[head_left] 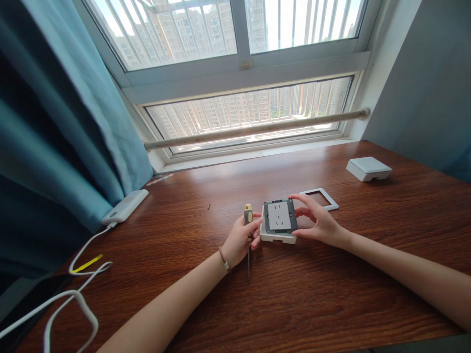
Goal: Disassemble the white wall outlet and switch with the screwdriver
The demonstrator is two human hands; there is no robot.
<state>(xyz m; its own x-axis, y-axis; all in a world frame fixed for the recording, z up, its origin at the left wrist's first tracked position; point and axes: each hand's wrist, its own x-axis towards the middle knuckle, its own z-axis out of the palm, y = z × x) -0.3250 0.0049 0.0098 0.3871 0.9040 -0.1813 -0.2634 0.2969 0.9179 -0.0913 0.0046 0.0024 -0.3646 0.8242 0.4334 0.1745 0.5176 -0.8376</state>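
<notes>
A wall socket with a dark grey frame and a pale slotted face sits slightly askew on a white mounting box on the table. My right hand grips the socket by its right side, thumb at the near corner and fingers at the far one. In my left hand is a screwdriver with a yellow and grey handle, its shaft pointing toward me. The fingers of that hand also reach the left side of the box. Behind my right hand lies a white cover frame, partly hidden.
A small screw lies left of the box. Another white box stands at the back right. On the left are a white power bank, a white cable with a yellow tie, and a blue curtain. A window runs behind the table.
</notes>
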